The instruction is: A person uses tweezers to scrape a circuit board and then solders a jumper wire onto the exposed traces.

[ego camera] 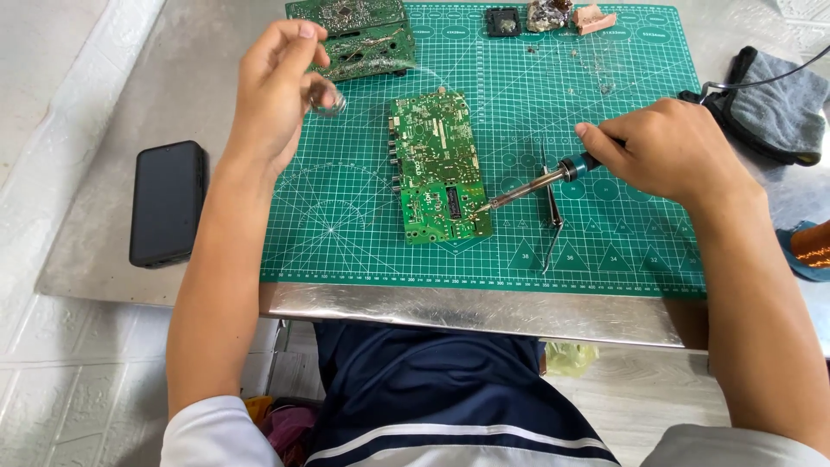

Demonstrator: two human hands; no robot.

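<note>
Right hand grips the blue-handled soldering iron, fingers wrapped round the handle; the tip touches the right edge of the green circuit board, near its lower end. The board lies flat at the middle of the green cutting mat, long side pointing to the mat's far and near edges.

Left hand is raised over the mat's far left corner, fingers curled in and pinching a small coil of solder wire; a thin strand seems to lead from it towards the board, too fine to trace.

Tweezers lie on the mat just right of the board, under the iron's shaft. A second circuit board sits at the mat's far left corner. Small dark and pinkish items rest along the far edge, too small to tell.

Off the mat: black phone near the table's left edge, grey cloth towards the right edge, copper wire coil at the right edge.
</note>
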